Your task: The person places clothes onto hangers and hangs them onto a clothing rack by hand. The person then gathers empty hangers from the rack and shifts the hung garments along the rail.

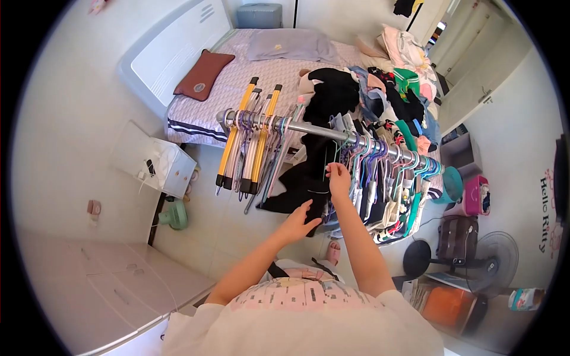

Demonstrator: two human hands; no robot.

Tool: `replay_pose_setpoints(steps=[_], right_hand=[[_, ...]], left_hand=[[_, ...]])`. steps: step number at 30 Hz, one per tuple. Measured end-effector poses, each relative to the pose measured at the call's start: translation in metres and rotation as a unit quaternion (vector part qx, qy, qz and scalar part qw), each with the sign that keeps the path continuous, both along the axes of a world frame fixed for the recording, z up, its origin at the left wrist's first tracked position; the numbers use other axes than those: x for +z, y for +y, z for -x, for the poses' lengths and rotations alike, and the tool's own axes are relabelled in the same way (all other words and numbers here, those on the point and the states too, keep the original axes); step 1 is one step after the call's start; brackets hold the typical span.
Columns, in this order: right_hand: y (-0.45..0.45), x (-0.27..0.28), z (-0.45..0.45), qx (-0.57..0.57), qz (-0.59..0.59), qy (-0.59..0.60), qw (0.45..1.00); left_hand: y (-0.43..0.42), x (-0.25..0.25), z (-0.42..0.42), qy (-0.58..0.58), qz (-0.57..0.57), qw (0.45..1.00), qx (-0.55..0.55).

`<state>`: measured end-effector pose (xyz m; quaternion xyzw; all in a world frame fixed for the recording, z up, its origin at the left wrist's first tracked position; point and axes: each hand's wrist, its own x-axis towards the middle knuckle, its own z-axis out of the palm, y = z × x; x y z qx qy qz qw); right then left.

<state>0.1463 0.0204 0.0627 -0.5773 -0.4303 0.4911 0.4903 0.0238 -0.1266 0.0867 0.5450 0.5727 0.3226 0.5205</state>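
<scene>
A black garment [297, 185] hangs below the metal clothes rail [309, 128], in front of me. My left hand [297, 225] lies against its lower part, thumb and fingers apart. Higher up and to the right, my right hand [338, 178] is closed in a pinch around a thin, pale clothes hanger [326, 159] by the garment. The exact grip is partly hidden by my fingers. Several hangers with clothes [380, 184] crowd the rail to the right of my right hand. On the left part hang bare hangers, some with yellow bars [230, 145].
Behind the rail stands a bed [237, 71] with a brown cushion [203, 75] and a heap of clothes [386, 89]. A small green fan [173, 215] is on the floor at left. At right are a standing fan [491, 264], a dark bag [457, 237] and a teal basket [452, 185].
</scene>
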Motion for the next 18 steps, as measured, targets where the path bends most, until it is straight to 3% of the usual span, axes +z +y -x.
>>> replay_pose_setpoints(steps=[2, 4, 5, 6, 8, 10, 12, 14, 16, 18], right_hand=[[-0.007, 0.001, -0.004, 0.003, 0.006, -0.008, 1.0], [-0.016, 0.009, -0.008, -0.048, -0.117, -0.054, 0.99], [-0.025, 0.02, -0.013, -0.033, -0.156, -0.137, 0.978], [-0.035, 0.03, -0.018, -0.02, -0.159, -0.134, 0.978], [-0.056, 0.041, -0.028, 0.124, -0.144, -0.061, 0.98], [-0.074, 0.029, -0.036, 0.236, -0.06, 0.073, 0.967], [-0.087, 0.031, -0.051, 0.293, -0.011, 0.095, 0.951], [-0.088, 0.031, -0.067, 0.386, 0.084, 0.069, 0.916], [-0.08, 0.021, -0.074, 0.398, 0.081, 0.052, 0.912], [-0.07, 0.027, -0.069, 0.4, 0.075, 0.035, 0.913]], left_hand=[[-0.004, 0.003, 0.003, 0.011, -0.019, 0.999, 0.035], [-0.003, 0.007, 0.008, 0.022, -0.043, 0.996, 0.076], [0.001, 0.011, 0.014, 0.056, -0.133, 0.981, 0.131], [0.004, 0.016, 0.021, 0.091, -0.221, 0.953, 0.186], [0.007, 0.031, 0.04, 0.182, -0.304, 0.888, 0.294], [0.001, 0.046, 0.067, 0.304, -0.326, 0.82, 0.36], [-0.008, 0.052, 0.088, 0.349, -0.292, 0.77, 0.447], [-0.007, 0.056, 0.101, 0.329, -0.273, 0.771, 0.473], [-0.003, 0.056, 0.116, 0.304, -0.253, 0.781, 0.483], [0.013, 0.051, 0.133, 0.386, -0.223, 0.781, 0.438]])
